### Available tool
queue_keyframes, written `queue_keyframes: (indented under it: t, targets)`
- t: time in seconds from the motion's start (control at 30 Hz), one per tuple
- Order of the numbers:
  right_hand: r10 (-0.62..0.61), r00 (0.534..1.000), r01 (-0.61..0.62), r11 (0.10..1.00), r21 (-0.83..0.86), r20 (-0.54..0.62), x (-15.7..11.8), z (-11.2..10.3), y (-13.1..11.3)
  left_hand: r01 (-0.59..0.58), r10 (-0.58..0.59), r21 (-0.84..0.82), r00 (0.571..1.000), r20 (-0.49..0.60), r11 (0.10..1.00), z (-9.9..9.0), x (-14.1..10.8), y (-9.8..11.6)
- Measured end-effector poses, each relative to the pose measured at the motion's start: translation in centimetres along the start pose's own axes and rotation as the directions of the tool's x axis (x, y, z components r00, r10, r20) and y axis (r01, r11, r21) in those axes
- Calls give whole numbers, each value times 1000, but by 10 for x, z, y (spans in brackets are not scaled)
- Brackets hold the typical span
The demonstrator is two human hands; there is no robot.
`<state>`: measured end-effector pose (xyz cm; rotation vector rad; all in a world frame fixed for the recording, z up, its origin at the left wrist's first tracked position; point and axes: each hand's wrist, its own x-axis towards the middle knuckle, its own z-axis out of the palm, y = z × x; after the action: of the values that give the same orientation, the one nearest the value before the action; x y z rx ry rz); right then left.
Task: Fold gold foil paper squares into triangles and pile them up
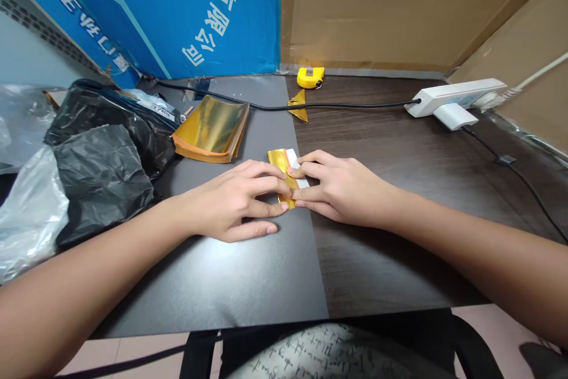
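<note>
the gold paper (277, 158) mid-frame looks partly folded, a white strip (292, 158) bare; the stack (215, 125) up-left looks unfolded. the left hand (239, 198) presses with loose, spread fingers; whether the right hand (339, 187) pinches, i cannot tell.

Looks like a small sheet of foil paper (278, 158), shiny gold at left, then an orange band, then white at right. Lies flat on the desk (190, 290), slightly slanted, partly hidden.
</note>
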<state>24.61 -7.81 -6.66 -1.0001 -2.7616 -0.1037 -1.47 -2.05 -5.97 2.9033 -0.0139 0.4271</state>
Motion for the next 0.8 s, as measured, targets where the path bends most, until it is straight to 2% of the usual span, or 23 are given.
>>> queue_keyframes:
  t: [0.13,0.33,0.47,0.8]
  targets:
    - [5,1000,-6,1000,19,9,0,2,1,20,-20,-10,1000,-8,1000,0,0,0]
    - [-5,999,5,1000,16,-31,0,3,1,148,-133,171,987,-94,974,4,-4,-6]
    - [-8,1000,8,1000,6,-17,-1,2,0,193,-170,282,980,-105,940,2,-4,-9]
    - [-21,1000,20,1000,-3,-10,0,2,0,397,-326,448,917,-231,801,2,-4,-16]
